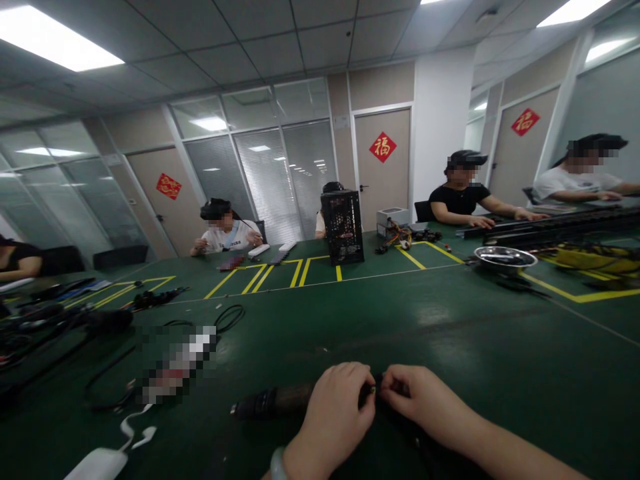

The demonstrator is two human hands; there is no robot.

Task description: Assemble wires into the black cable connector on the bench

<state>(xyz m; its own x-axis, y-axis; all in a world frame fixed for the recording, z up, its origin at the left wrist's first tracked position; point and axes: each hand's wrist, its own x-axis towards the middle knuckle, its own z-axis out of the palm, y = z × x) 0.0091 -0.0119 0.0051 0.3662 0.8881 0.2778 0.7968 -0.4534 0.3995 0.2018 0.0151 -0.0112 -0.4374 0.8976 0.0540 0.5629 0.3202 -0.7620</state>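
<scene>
A dark electric screwdriver [285, 400] lies low over the green table, its tapered nose and small metal tip pointing left. My left hand [337, 410] is closed around its rear end, hiding that part. Just to the right, my right hand [420, 397] is closed in a pinch, fingertips close to those of my left hand. Whatever the right fingers hold is too dark and small to make out; a dark cable seems to run below this hand. On my left wrist sits a pale bangle [279, 463].
The green table [400, 320] carries yellow tape marks. Left are a power strip [180, 367], black cables [100, 327] and a white device [100, 463]. Further off stand a black computer case [343, 227], a power supply [393, 219] and a metal bowl [505, 259]. Several people sit around.
</scene>
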